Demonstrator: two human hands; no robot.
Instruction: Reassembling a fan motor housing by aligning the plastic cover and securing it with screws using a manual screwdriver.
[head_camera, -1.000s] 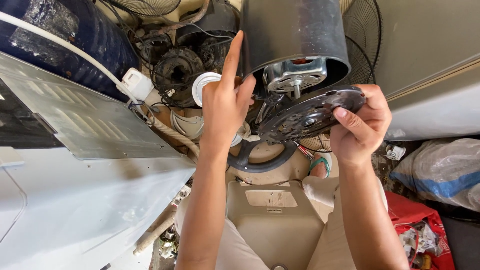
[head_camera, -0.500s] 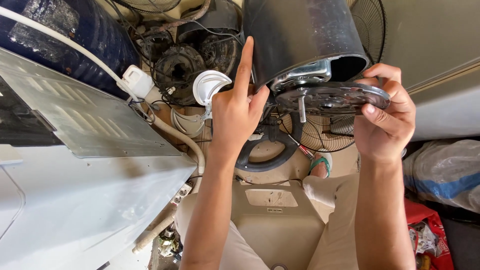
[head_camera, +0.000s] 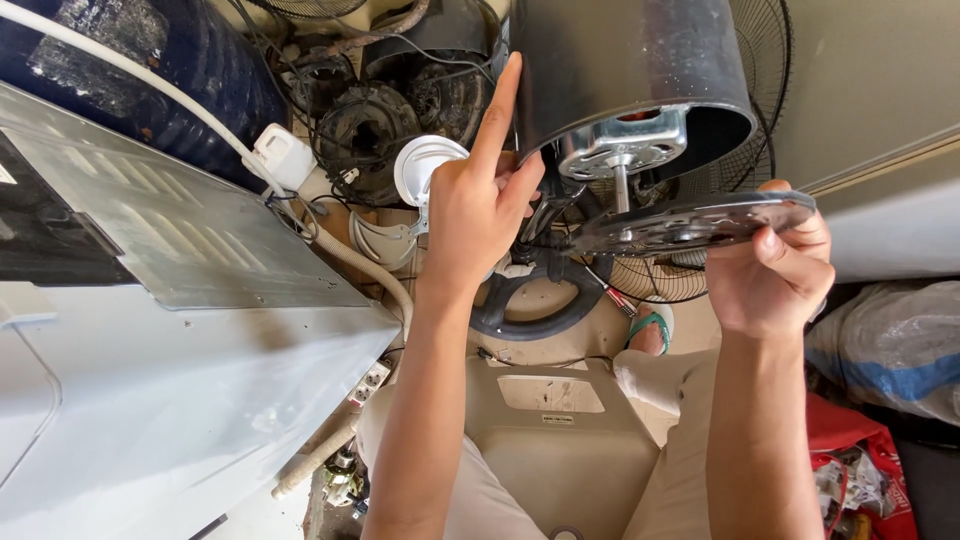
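Fingers of the left hand (head_camera: 480, 215) rest against the black motor housing (head_camera: 630, 75), forefinger stretched up along its side. The right hand (head_camera: 770, 275) pinches the rim of a round perforated metal plate (head_camera: 690, 222), held flat just under the housing's silver shaft (head_camera: 622, 185).

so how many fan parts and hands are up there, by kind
black motor housing: 1
perforated round plate: 1
wire fan grille: 1
hands: 2, left hand and right hand
total: 5
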